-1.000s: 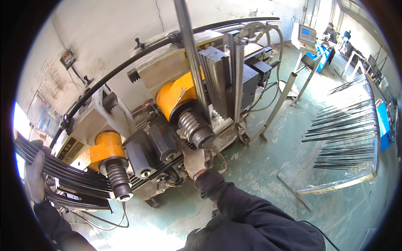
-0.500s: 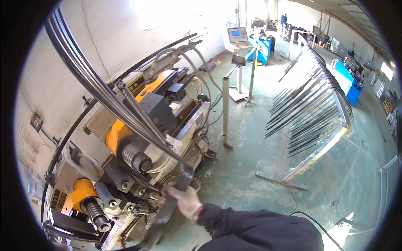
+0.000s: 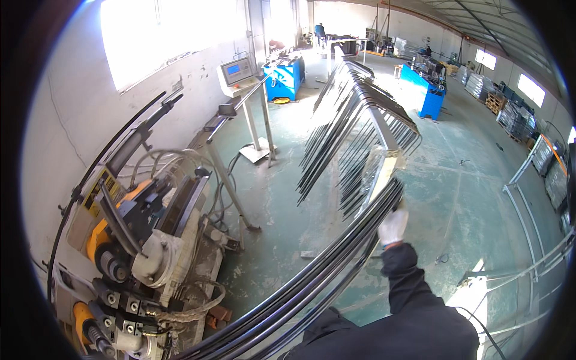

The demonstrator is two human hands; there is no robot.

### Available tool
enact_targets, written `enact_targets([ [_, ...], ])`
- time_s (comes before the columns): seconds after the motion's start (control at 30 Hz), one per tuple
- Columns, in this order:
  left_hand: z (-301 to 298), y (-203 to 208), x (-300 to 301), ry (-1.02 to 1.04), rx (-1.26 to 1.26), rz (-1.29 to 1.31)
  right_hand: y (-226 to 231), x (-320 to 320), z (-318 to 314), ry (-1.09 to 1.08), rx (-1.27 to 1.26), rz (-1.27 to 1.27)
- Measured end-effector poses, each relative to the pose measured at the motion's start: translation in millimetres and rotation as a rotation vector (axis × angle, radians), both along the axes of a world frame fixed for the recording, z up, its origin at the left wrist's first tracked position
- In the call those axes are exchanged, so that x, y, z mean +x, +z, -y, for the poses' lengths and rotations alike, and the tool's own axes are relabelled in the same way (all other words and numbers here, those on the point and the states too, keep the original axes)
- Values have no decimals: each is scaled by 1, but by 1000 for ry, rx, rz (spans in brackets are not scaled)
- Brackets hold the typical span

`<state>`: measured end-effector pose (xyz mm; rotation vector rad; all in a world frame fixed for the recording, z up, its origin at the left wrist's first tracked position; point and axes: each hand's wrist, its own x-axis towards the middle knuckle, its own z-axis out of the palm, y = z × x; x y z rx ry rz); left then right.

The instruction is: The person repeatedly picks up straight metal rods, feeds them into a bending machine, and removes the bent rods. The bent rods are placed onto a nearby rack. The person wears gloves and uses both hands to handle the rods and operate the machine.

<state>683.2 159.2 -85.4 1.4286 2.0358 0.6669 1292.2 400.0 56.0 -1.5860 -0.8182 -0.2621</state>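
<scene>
My right hand [image 3: 393, 227], in a white glove and dark sleeve, is closed around the near end of a bundle of long dark metal bars [image 3: 300, 282]. The bars curve from the lower edge up to the right and lie side by side, their tips close together by the hand. Just beyond them is the near end of a long rack beam [image 3: 383, 129], partly wrapped in clear film. Many bent dark bars [image 3: 327, 132] hang over this beam in a row. My left hand is not in the picture; what holds the bundle's other end is hidden.
A bending machine [image 3: 150, 258] with orange parts, threaded shafts and hoses stands at the left. A control panel [image 3: 237, 72] on a stand is beyond it. Blue machines [image 3: 285, 78] stand farther back. Metal railings [image 3: 528, 210] are at the right, and a person [image 3: 319, 30] is far off.
My view has turned right toward the rack. The right hand has carried the bars away from the machine to the rack's near end.
</scene>
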Motion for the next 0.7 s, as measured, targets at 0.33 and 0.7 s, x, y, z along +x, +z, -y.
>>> enact_targets([
  [0.33, -145, -114, 301, 437, -445, 1233, 75, 322, -151, 14, -256, 297],
  [0.7, -117, -22, 360, 466, -155, 1014, 11, 473, -311, -496, -610, 885],
])
